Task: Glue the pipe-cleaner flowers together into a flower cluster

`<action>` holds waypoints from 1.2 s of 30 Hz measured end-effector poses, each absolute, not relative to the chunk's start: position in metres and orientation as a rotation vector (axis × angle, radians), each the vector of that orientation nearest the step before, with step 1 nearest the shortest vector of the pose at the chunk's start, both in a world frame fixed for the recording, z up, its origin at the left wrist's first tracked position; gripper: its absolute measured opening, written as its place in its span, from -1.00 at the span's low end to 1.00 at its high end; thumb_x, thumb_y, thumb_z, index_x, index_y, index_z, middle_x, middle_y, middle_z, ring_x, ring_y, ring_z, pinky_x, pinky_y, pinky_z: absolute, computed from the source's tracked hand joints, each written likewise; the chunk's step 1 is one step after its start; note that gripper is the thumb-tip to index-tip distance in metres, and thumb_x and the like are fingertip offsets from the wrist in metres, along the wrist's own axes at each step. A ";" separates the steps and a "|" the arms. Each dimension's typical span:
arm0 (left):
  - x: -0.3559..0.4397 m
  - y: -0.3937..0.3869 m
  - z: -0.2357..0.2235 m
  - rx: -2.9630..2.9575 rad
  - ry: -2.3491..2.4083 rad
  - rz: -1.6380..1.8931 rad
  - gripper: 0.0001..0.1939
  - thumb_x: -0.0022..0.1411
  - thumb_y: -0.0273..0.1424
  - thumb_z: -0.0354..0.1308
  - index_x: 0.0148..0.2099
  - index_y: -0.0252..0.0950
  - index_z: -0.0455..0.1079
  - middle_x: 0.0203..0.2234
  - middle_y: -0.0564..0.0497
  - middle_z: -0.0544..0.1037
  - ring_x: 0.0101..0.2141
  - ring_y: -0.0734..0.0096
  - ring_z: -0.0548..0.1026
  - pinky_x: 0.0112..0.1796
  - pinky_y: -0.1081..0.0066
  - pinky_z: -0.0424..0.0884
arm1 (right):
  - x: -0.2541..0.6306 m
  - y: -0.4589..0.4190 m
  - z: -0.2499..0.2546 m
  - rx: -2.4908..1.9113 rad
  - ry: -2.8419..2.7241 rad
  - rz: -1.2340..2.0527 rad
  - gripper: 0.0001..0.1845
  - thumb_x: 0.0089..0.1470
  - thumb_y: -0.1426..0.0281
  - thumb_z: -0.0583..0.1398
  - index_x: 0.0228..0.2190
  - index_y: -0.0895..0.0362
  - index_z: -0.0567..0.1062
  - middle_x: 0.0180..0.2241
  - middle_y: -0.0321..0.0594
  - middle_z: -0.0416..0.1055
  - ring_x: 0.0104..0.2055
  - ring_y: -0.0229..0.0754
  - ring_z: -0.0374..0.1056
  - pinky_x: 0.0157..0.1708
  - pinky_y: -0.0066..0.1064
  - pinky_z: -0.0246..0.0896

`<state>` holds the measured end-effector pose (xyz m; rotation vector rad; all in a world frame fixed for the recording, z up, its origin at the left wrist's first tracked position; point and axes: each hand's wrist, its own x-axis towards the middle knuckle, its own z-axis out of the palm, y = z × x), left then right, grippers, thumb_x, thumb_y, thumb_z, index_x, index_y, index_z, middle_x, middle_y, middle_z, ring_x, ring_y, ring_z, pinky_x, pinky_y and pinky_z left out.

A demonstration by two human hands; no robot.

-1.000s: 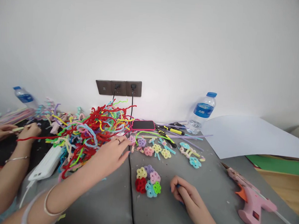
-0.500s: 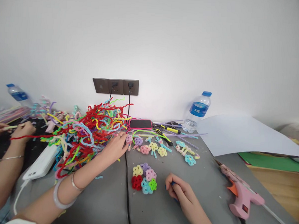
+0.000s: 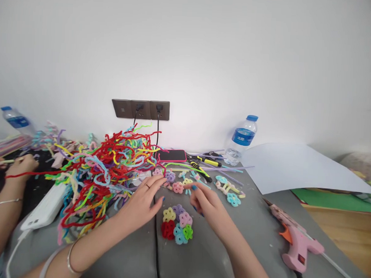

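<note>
My left hand (image 3: 147, 196) is open, its fingers stretched out and thumb apart, beside the near row of pipe-cleaner flowers. Its fingertips are close to a pink flower (image 3: 157, 173) and a purple flower (image 3: 170, 177). My right hand (image 3: 207, 199) reaches in from the right, index finger extended and the others loosely bent, with nothing seen in it. That finger is by a yellow flower (image 3: 187, 182) and a salmon-pink flower (image 3: 178, 188); touching or not, I cannot tell. Between my hands and nearer me lies a ring-shaped cluster of colourful flowers (image 3: 181, 233).
A tangled heap of pipe cleaners (image 3: 109, 164) covers the left. Behind are a phone (image 3: 172, 155), pliers (image 3: 199, 166) and a water bottle (image 3: 242, 138). A pink glue gun (image 3: 298, 244) and white sheet (image 3: 290, 165) lie right. A black cable (image 3: 156, 253) crosses the table. Another person's hand (image 3: 24, 166) works far left.
My right hand has moved up and left to the flower row, its fingers loosening from a curl. My left hand has drawn back slightly from the pink flower, thumb spread. The heap's near edge reaches further forward.
</note>
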<state>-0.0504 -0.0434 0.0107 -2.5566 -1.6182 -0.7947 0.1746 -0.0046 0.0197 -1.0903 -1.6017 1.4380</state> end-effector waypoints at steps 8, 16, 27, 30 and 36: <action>-0.069 -0.018 0.003 -2.499 -1.311 -0.637 -0.53 0.37 -0.47 -0.03 0.30 -0.24 0.19 0.14 -0.18 0.45 0.14 0.09 0.39 0.14 0.05 0.38 | 0.092 0.070 0.023 -1.089 -1.642 1.582 -0.74 0.11 0.32 0.09 -0.59 0.09 0.30 -0.75 -0.51 0.03 -0.72 -0.37 -0.07 -0.67 -0.50 -0.19; -0.096 0.013 -0.009 -2.262 -1.458 -0.428 -0.56 0.39 -0.36 -0.01 0.26 -0.36 0.28 0.23 -0.26 0.36 0.19 -0.05 0.34 0.13 0.01 0.36 | 0.101 0.100 0.038 -0.999 -1.512 1.565 -0.77 0.09 0.36 0.10 -0.57 0.12 0.38 -0.77 -0.54 -0.01 -0.76 -0.41 -0.17 -0.72 -0.52 -0.30; -0.104 0.036 -0.010 -2.196 -1.526 -0.464 -0.55 0.37 -0.39 -0.03 0.25 -0.38 0.26 0.15 -0.30 0.43 0.14 -0.05 0.41 0.07 0.07 0.42 | 0.123 0.111 0.069 -0.834 -1.425 1.551 -0.77 0.11 0.36 0.18 -0.56 0.15 0.40 -0.72 -0.51 0.05 -0.76 -0.47 -0.18 -0.72 -0.54 -0.32; -0.107 0.039 -0.006 -2.182 -1.540 -0.493 -0.55 0.35 -0.40 -0.03 0.24 -0.43 0.24 0.13 -0.34 0.43 0.12 -0.05 0.44 0.02 0.10 0.46 | 0.125 0.111 0.071 -0.791 -1.377 1.514 -0.75 0.12 0.32 0.20 -0.55 0.15 0.40 -0.71 -0.51 0.07 -0.76 -0.48 -0.19 -0.72 -0.55 -0.32; -0.111 0.045 -0.002 -2.098 -1.677 -0.481 -0.55 0.36 -0.40 -0.03 0.25 -0.41 0.20 0.17 -0.35 0.39 0.04 -0.01 0.52 -0.05 0.15 0.50 | 0.138 0.111 0.080 -0.711 -1.295 1.445 -0.74 0.09 0.26 0.25 -0.52 0.15 0.42 -0.69 -0.51 0.07 -0.74 -0.48 -0.18 -0.71 -0.55 -0.29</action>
